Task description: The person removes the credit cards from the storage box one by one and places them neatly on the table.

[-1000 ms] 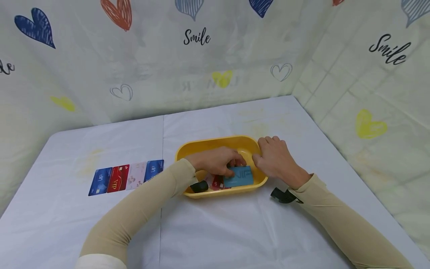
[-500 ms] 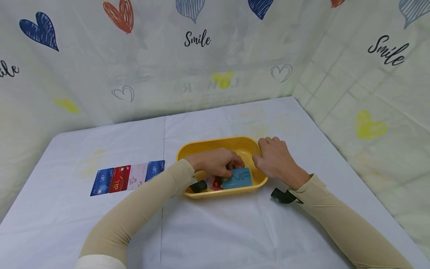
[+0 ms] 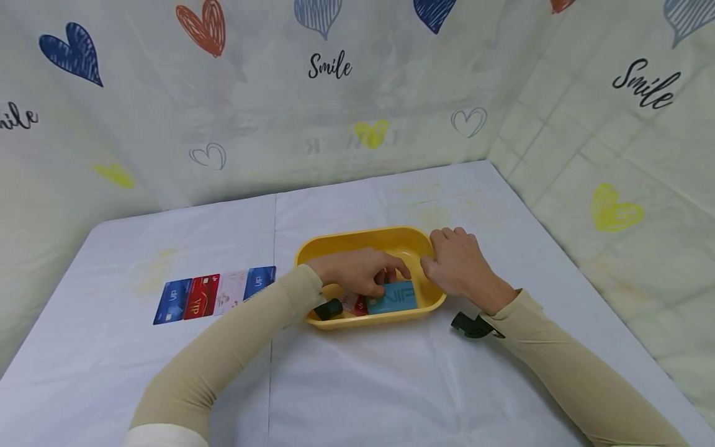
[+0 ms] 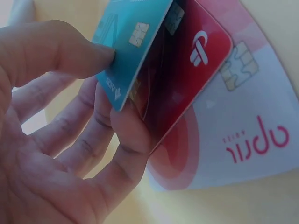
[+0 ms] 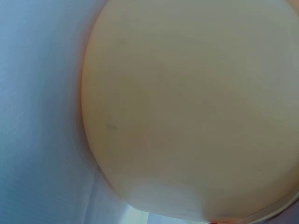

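Now L hand (image 3: 363, 270) pinches teal card (image 3: 395, 298) btwn thumb and fingers, in the yellow tray (image 3: 363, 238), red card (image 4: 201, 60) right behind it; R hand (image 3: 460, 264) clamps tray's rim. Poss. snag: cards overlap closely, so red might drag along w/ teal.

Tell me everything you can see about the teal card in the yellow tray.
The teal card looks like plastic, flat and rectangular, with a metallic-looking chip, darker lettering and small pale print. It is tilted inside the yellow tray, partly in front of a red card, pinched by the left hand with the thumb on its face.
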A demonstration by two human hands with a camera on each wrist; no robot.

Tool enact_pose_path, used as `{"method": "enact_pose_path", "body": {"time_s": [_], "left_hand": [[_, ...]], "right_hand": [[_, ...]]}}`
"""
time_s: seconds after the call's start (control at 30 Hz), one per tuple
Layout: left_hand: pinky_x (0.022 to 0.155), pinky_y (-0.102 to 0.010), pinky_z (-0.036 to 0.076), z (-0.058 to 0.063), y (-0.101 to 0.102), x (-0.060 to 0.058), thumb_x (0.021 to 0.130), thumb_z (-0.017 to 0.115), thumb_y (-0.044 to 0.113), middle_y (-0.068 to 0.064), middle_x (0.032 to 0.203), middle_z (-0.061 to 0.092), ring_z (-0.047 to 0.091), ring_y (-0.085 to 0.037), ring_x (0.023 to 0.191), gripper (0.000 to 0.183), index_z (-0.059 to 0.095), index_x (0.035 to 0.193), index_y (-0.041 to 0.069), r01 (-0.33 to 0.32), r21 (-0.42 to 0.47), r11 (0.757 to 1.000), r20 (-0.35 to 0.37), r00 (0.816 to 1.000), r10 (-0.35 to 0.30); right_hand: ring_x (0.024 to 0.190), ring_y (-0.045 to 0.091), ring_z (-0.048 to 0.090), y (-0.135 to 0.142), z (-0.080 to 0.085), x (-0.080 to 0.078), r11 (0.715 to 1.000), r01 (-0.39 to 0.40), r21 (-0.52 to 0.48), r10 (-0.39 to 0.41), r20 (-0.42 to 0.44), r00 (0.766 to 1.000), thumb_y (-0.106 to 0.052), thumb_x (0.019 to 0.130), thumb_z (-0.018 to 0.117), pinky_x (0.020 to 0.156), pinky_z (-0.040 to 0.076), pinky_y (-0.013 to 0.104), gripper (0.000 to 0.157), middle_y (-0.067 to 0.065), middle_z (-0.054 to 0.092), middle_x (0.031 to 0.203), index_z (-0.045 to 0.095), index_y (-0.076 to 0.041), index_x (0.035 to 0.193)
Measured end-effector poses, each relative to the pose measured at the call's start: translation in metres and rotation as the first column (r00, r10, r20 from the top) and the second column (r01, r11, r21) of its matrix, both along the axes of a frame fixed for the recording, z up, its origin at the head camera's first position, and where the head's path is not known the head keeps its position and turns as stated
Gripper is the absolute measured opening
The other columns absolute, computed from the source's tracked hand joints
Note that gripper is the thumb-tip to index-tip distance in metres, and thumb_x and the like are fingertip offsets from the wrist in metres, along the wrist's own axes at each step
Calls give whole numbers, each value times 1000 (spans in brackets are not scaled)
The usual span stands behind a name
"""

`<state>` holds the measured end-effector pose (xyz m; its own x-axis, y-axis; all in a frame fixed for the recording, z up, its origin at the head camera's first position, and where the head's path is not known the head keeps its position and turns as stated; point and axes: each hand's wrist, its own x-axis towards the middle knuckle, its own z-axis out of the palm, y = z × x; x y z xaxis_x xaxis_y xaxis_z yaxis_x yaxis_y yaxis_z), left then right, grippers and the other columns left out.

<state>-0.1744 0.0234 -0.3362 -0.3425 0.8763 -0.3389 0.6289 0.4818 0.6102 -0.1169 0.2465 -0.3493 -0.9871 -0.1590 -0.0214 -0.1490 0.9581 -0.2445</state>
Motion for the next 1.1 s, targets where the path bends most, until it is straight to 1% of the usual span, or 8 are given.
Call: {"method": "enact_pose_path", "body": {"time_s": [0.17, 0.33, 0.5, 0.7, 0.87, 0.97, 1.1], "left_hand": [[87, -22, 54, 0, -2, 0, 96, 61, 5, -3, 119, 69, 62, -15, 95, 49, 56, 143, 18, 9, 1, 1000, 16, 1000, -9], [85, -22, 53, 2, -4, 0, 97, 59, 3, -2, 117, 66, 61, -16, 91, 54, 52, 147, 23, 13, 15, 1000, 45, 999, -14], [82, -22, 51, 4, -7, 1, 97, 53, -2, -4, 112, 64, 57, -16, 85, 53, 53, 146, 20, 26, 67, 997, 53, 998, -29], [82, -22, 49, 6, -10, 2, 98, 52, -6, -4, 111, 62, 54, -16, 85, 54, 54, 145, 21, 32, 95, 995, 69, 997, -38], [80, -22, 46, 7, -14, 2, 98, 54, -7, -5, 108, 59, 52, -16, 85, 56, 53, 146, 22, 23, 106, 994, 57, 998, -29], [79, -21, 47, 9, -16, 2, 97, 54, -8, -5, 108, 59, 52, -15, 84, 59, 51, 148, 21, 19, 109, 994, 48, 999, -24], [77, -20, 47, 12, -17, 2, 97, 54, -7, -7, 111, 60, 54, -15, 82, 57, 52, 147, 20, 14, 112, 994, 52, 998, -20]], "right_hand": [[92, 35, 46, 0, 0, 0, 1000, -4, 5, 4, -2, 1000, -25, 96, 41, 81, 36, 47, 31, 15, 57, 93, 56, 2, 103], [91, 35, 47, 0, 0, 0, 1000, -4, 3, 4, -15, 1000, -25, 96, 41, 80, 36, 46, 31, 15, 57, 92, 56, 2, 103], [90, 35, 47, 0, 0, -1, 1000, -2, 2, 2, -21, 1000, -24, 95, 42, 80, 36, 46, 30, 15, 57, 90, 56, 1, 101], [90, 35, 47, 0, 2, 0, 1000, -3, 7, 3, -13, 1000, -24, 96, 42, 79, 36, 46, 32, 15, 57, 91, 57, 2, 102], [88, 35, 47, 0, 1, -1, 1000, -6, 7, 6, -19, 1000, -24, 95, 41, 79, 36, 46, 30, 15, 57, 90, 57, 2, 99], [86, 35, 46, 0, -1, -2, 1000, -11, 5, 12, -25, 1000, -24, 95, 41, 78, 35, 46, 29, 15, 57, 89, 56, 1, 97], [87, 35, 47, 0, -1, -1, 1000, -10, 6, 10, -32, 999, -24, 95, 41, 78, 36, 46, 31, 15, 58, 90, 57, 2, 99]]}}
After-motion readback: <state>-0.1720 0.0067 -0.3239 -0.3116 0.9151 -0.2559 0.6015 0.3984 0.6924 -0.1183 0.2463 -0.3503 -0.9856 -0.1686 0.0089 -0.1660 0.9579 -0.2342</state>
